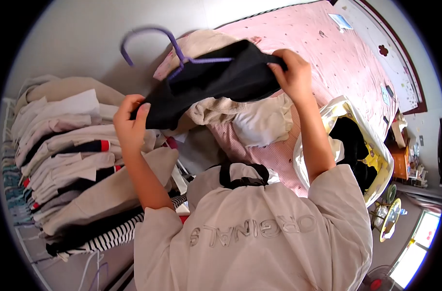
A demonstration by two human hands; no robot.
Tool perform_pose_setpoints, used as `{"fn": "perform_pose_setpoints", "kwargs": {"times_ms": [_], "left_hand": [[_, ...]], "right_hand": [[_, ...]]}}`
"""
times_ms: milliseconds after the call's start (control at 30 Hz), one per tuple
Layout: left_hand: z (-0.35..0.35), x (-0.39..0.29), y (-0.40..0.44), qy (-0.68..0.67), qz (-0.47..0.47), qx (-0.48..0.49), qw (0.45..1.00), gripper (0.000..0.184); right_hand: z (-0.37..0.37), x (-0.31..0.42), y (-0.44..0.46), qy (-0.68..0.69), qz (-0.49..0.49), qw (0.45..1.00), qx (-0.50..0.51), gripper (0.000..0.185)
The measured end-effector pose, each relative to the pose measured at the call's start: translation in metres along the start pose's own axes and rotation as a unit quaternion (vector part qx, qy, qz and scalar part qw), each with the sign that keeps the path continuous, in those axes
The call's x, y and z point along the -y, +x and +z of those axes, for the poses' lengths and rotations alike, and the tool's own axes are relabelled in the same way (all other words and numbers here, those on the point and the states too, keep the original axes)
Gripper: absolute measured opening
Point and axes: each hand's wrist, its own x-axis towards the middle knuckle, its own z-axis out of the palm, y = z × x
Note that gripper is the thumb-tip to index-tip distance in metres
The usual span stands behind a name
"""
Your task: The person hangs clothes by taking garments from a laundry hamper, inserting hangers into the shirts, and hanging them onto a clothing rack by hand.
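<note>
A black garment (206, 82) is stretched between my two hands in front of me; its exact kind cannot be made out. A purple clothes hanger (178, 48) sits in its upper opening, its hook pointing up to the left. My left hand (131, 121) pinches the garment's left end, thumb against fingers. At the opposite end, my right hand (292, 72) grips the other upper corner, higher up. The part of the hanger inside the cloth is hidden.
To the left, a rack holds many hanging clothes (71, 140). Behind the garment is a bed with a pink sheet (327, 58), where beige and white clothes (264, 121) lie. A light laundry basket (383, 189) with black clothing (349, 140) stands at right.
</note>
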Motion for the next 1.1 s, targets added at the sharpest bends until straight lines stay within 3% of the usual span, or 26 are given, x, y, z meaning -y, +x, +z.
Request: {"fn": "perform_pose_setpoints", "kwargs": {"times_ms": [100,300,333,367,467,533,667,700,733,800,867,900,933,1000,1100], "left_hand": [[-0.02,-0.029,-0.004,0.115,0.033,-0.063,0.991,0.014],[-0.044,-0.037,-0.015,0.248,0.189,-0.225,0.923,0.012],[-0.05,-0.04,-0.018,0.266,0.175,-0.235,0.918,0.013],[-0.057,-0.042,-0.021,0.26,0.165,-0.231,0.923,0.014],[-0.071,-0.039,-0.031,0.226,0.164,-0.236,0.931,0.015],[-0.074,-0.037,-0.04,0.199,0.157,-0.24,0.937,0.015],[-0.083,-0.04,-0.059,0.205,0.1,-0.176,0.958,0.016],[-0.082,-0.04,-0.064,0.176,0.087,-0.157,0.968,0.015],[-0.08,-0.043,-0.069,0.175,0.096,-0.141,0.97,0.015],[-0.074,-0.049,-0.077,0.17,0.117,-0.11,0.972,0.014],[-0.066,-0.056,-0.087,0.17,0.113,-0.078,0.976,0.013],[-0.062,-0.06,-0.093,0.166,0.098,-0.058,0.98,0.013],[-0.059,-0.062,-0.097,0.161,0.084,-0.038,0.983,0.013],[-0.052,-0.054,-0.108,0.145,0.097,-0.034,0.984,0.014],[-0.044,-0.049,-0.124,0.133,0.099,-0.021,0.986,0.017]], "right_hand": [[-0.015,0.021,0.018,0.011,-0.024,0.999,-0.045,0.019],[-0.033,0.043,0.041,0.068,-0.039,0.997,-0.014,0.021],[-0.036,0.041,0.041,0.066,-0.054,0.996,-0.012,0.022],[-0.037,0.035,0.035,0.062,-0.007,0.998,0.031,0.03],[-0.026,0.011,0.009,0.037,0.064,0.995,0.07,0.028],[-0.024,0.009,-0.008,0.141,0.135,0.974,0.115,0.021],[-0.026,-0.021,-0.037,0.307,0.199,0.925,0.104,0.018],[-0.034,-0.012,-0.041,0.221,0.239,0.942,0.088,0.018],[-0.044,-0.001,-0.042,0.209,0.241,0.945,0.077,0.021],[-0.057,0.022,-0.045,0.134,0.087,0.987,0.001,0.035],[-0.066,0.052,-0.042,0.106,-0.038,0.993,0.035,0.051],[-0.068,0.067,-0.044,0.13,-0.046,0.987,0.077,0.058],[-0.066,0.079,-0.048,0.199,0.019,0.97,0.141,0.05],[-0.059,0.076,-0.051,0.167,0.096,0.936,0.295,0.033],[-0.057,0.068,-0.062,0.186,0.092,0.92,0.332,0.021]]}}
